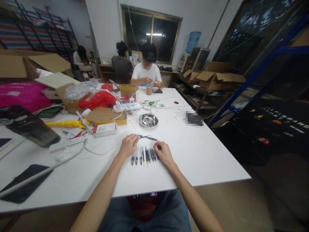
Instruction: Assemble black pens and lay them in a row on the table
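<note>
Between the fingertips of my left hand is a pen refill, thin and dark, its pointed end toward the right. Just beyond it a dark pen piece lies on the table. My right hand is closed, thumb and fingers curled together at the right end of a row of pen parts; whatever it holds is hidden. That row has several black pen barrels, slim refills and short clear-and-black pen pieces, laid side by side. A shiny metal bowl beyond my hands has small dark pieces in it.
Cables, a power strip, a white box, a yellow tool and a dark bottle crowd the left. A pixelated dark item lies at right. Across the white table a person handles something beside a jar.
</note>
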Action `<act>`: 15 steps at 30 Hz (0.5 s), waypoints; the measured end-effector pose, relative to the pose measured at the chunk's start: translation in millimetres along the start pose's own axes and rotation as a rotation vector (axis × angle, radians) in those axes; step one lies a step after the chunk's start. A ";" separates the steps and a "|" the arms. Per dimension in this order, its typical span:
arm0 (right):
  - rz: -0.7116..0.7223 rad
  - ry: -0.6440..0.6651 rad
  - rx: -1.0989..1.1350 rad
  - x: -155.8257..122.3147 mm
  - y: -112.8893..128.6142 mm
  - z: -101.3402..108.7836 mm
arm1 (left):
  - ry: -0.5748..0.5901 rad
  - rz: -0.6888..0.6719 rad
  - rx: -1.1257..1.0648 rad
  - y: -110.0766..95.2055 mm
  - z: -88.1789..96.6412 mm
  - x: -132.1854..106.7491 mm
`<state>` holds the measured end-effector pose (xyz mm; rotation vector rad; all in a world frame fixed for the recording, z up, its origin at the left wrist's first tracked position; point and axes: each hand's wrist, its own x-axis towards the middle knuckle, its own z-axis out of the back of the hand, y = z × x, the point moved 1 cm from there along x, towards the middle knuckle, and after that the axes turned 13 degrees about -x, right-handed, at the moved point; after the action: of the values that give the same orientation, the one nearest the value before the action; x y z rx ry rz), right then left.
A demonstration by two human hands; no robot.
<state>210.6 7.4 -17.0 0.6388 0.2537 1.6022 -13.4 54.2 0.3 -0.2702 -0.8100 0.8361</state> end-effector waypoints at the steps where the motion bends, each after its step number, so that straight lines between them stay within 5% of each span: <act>1: -0.002 -0.001 -0.006 -0.3 -0.1 -0.2 | -0.005 0.004 -0.013 -1.7 0.1 -1.9; 15: -0.005 0.024 0.054 0.9 -6.7 -0.6 | -0.012 0.027 -0.089 -6.4 -1.4 -8.4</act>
<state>215.9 9.4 -20.7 0.6603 0.3164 1.6034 -12.2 43.8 -1.8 -0.3553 -0.8577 0.8286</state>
